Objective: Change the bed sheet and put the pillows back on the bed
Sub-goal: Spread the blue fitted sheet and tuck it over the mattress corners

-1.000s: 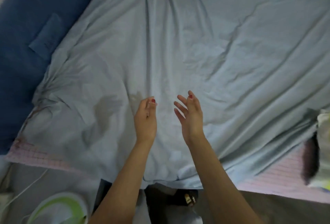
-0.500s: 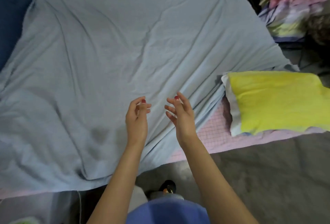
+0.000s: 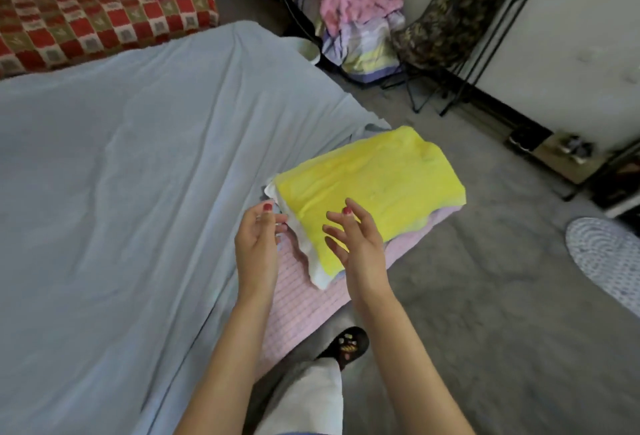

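Observation:
A pale blue bed sheet covers most of the low bed, wrinkled, leaving a strip of pink checked mattress bare at the near right corner. On that corner lies a yellow pillow with a white edge. My left hand hovers by the pillow's white left end, fingers loosely curved, holding nothing. My right hand is over the pillow's near side with fingers spread, empty too.
A red and green checked blanket lies beyond the bed's far end. A rack of heaped clothes and a dark folding chair stand at the back right. Grey floor, a round rug, my slippered foot.
My view has swung right from the middle of the sheet to the bed's right corner. Both empty hands came along and now hover at the yellow pillow.

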